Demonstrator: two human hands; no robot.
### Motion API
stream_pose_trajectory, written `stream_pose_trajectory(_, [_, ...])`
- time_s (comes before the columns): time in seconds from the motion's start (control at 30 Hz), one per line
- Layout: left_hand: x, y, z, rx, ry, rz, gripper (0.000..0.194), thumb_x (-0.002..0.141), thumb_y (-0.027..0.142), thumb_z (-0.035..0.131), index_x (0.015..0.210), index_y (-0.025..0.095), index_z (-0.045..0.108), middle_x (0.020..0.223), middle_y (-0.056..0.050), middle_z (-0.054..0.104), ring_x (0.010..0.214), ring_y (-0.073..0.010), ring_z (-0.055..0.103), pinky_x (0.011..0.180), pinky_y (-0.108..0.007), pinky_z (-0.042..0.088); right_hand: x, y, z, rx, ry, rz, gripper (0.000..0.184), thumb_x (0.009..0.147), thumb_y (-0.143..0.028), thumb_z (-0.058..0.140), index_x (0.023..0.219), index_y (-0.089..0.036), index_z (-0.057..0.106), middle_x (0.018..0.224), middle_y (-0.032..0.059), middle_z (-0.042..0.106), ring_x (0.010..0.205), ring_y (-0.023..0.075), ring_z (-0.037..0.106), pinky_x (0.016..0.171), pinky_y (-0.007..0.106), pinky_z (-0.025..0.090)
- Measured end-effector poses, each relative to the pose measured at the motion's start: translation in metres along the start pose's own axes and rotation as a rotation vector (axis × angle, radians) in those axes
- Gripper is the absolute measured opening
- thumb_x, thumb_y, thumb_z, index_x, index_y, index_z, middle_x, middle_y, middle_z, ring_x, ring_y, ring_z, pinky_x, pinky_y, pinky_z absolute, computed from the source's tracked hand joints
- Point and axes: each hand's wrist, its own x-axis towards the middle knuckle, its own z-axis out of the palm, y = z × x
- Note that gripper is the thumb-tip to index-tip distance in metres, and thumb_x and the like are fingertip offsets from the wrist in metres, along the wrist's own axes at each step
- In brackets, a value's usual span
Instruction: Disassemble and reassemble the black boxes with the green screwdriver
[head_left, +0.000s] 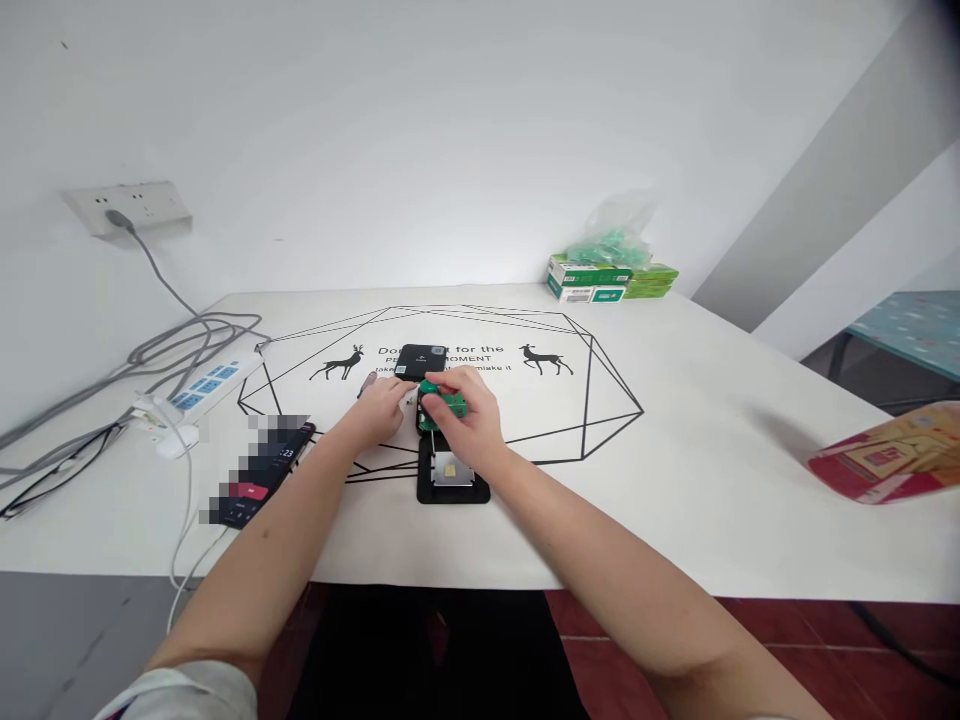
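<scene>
My right hand [474, 420] is closed round a green-handled screwdriver [428, 388], its thin shaft pointing down. Below and behind those fingers shows a green circuit board [456, 404], partly covered by the hand. Just in front lies a black open casing half [453, 494] with a silver metal plate [452, 468] in it. My left hand [379, 412] has its fingers bent together at the board's left side; what they pinch is hidden. Beyond both hands lies a flat black cover [420, 360] with a small label. A small dark grey object [367, 384] touches or nearly touches my left hand.
A phone [262, 475] lies left of my left forearm. Farther left are a power strip [217, 385] and tangled grey cables [169, 350]. Green and white boxes [589, 278] with a plastic bag [615, 235] stand at the back right. A red packet [885, 455] rests at the right edge.
</scene>
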Motion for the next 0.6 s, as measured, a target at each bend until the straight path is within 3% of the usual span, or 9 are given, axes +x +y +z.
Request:
stream_pose_trajectory(0.1, [0.0, -0.006, 0.002, 0.105, -0.028, -0.004, 0.056, 0.085, 0.008, 0.054, 0.139, 0.017, 0.068, 0.127, -0.015, 0.073, 0.124, -0.034, 0.064, 0.117, -0.054, 0.046, -0.002, 0.003, -0.001, 0.011, 0.006, -0.05, 0.025, 0.11, -0.034, 0.053, 0.117, -0.03, 0.076, 0.094, 0.0065, 0.067, 0.093, 0.0242, 0.066, 0.087, 0.047, 0.06])
stream_pose_trajectory(0.17, [0.0, -0.01, 0.002, 0.144, -0.019, -0.025, 0.058, 0.086, 0.008, 0.053, 0.141, 0.017, 0.068, 0.129, -0.015, 0.073, 0.126, -0.0332, 0.065, 0.118, -0.053, 0.047, -0.004, 0.006, -0.003, 0.012, 0.026, -0.068, 0.024, 0.11, -0.035, 0.053, 0.116, -0.029, 0.075, 0.1, 0.0074, 0.065, 0.097, 0.024, 0.067, 0.087, 0.046, 0.06])
stream_pose_trajectory(0.3, [-0.002, -0.011, 0.003, 0.221, -0.019, -0.043, 0.057, 0.092, 0.011, 0.051, 0.147, 0.014, 0.065, 0.136, -0.017, 0.072, 0.131, -0.0336, 0.064, 0.124, -0.053, 0.043, -0.004, 0.012, -0.005, 0.076, -0.005, -0.03, 0.02, 0.111, -0.044, 0.053, 0.115, -0.029, 0.065, 0.131, 0.0125, 0.065, 0.121, 0.0263, 0.069, 0.097, 0.049, 0.062])
stream_pose_trajectory(0.37, [-0.002, -0.009, 0.005, 0.262, -0.055, -0.036, 0.053, 0.094, 0.012, 0.051, 0.144, 0.014, 0.067, 0.136, -0.017, 0.072, 0.131, -0.0336, 0.065, 0.129, -0.057, 0.036, -0.003, 0.014, -0.005, 0.182, -0.048, 0.024, 0.018, 0.111, -0.046, 0.054, 0.114, -0.03, 0.058, 0.143, 0.0125, 0.066, 0.115, 0.0233, 0.074, 0.096, 0.047, 0.063])
stream_pose_trajectory(0.47, [-0.001, -0.003, 0.007, 0.301, -0.091, -0.055, 0.047, 0.095, 0.011, 0.051, 0.138, 0.016, 0.07, 0.134, -0.015, 0.074, 0.127, -0.0336, 0.066, 0.13, -0.061, 0.032, -0.003, 0.013, -0.003, 0.246, -0.039, 0.117, 0.024, 0.108, -0.05, 0.062, 0.107, -0.029, 0.052, 0.133, 0.0114, 0.077, 0.098, 0.0201, 0.078, 0.088, 0.042, 0.063])
stream_pose_trajectory(0.6, [0.002, 0.003, 0.01, 0.307, -0.065, -0.113, 0.047, 0.098, 0.011, 0.05, 0.141, 0.012, 0.069, 0.134, -0.018, 0.074, 0.127, -0.0343, 0.066, 0.127, -0.058, 0.037, -0.002, 0.008, -0.005, 0.104, -0.028, 0.118, 0.029, 0.097, -0.05, 0.077, 0.104, -0.028, 0.061, 0.119, 0.0104, 0.084, 0.102, 0.0243, 0.077, 0.087, 0.043, 0.061])
